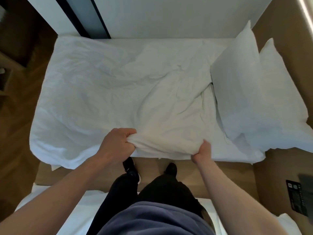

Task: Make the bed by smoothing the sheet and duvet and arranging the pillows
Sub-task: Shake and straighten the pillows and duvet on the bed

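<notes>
We stand at the long near side of the bed [220,152], looking straight down on it. The white duvet [108,85] lies rumpled across the mattress, creased in ridges that run toward its near edge. Our left hand [116,141] has its fingers [131,132] curled tight round a bunch of that edge, and our right hand [202,150] grips another bunch just beside it, so the cloth puckers between the two. Both grips sit right at the bed's near edge, above our dark shoes [129,167].

At the right end two white pillows stand propped: the nearer pillow [237,78] leans against the farther pillow [279,92], which rests against a tan headboard wall [288,28]. A dark gap shows where the duvet meets the nearer pillow.

The bed fills a nook, with a pale wall [160,16] behind it and a dark vertical strip [84,16] at the far left. Wooden floor [15,133] shows at the left and between the bed and a second white bed [71,216] at our legs. A dark card [296,197] lies on a tan surface at lower right.
</notes>
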Demonstrator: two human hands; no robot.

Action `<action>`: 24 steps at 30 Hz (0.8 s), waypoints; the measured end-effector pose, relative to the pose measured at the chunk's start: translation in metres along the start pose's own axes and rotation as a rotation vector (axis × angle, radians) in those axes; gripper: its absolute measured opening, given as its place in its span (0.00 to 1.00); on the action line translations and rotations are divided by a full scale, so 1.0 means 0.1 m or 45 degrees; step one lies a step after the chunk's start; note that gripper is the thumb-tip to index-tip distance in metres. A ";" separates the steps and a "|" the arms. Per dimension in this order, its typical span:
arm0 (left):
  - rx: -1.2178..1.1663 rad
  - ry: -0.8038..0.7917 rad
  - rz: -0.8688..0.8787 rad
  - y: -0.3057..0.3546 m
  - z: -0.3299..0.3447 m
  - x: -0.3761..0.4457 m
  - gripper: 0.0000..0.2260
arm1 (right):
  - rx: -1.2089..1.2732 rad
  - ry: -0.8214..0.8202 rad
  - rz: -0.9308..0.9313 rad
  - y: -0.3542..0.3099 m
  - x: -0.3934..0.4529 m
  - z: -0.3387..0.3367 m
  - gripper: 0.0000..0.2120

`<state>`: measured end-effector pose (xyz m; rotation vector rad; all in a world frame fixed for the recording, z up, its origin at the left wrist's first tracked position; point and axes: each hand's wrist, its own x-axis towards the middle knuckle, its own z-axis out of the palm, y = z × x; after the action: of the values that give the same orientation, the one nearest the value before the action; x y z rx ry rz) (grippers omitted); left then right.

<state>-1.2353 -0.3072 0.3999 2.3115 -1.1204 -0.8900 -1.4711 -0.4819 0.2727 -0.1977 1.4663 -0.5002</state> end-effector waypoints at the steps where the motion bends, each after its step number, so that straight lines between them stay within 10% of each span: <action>1: 0.073 -0.048 -0.043 -0.06 0.03 0.04 0.02 | -0.184 0.086 -0.114 -0.17 0.00 -0.07 0.14; 5: 0.391 -0.307 -0.186 -0.16 0.34 0.13 0.06 | -0.245 0.325 -0.504 -0.69 -0.48 -0.17 0.13; 11: 0.164 -0.429 0.091 0.58 1.24 0.01 0.38 | -0.578 -0.048 -0.609 -0.39 -1.19 0.10 0.21; 17: -0.009 -0.099 0.082 0.83 1.34 0.20 0.14 | -0.466 -0.172 -0.454 -0.55 -1.14 -0.29 0.07; 24: -0.002 -0.118 0.208 1.08 1.09 0.31 0.10 | -0.218 -0.060 0.309 0.10 -0.44 -1.07 0.33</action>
<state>-1.3551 -0.4054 0.3778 2.1597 -1.3254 -0.9429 -1.5753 -0.4351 0.2962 -0.1631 1.4638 -0.1724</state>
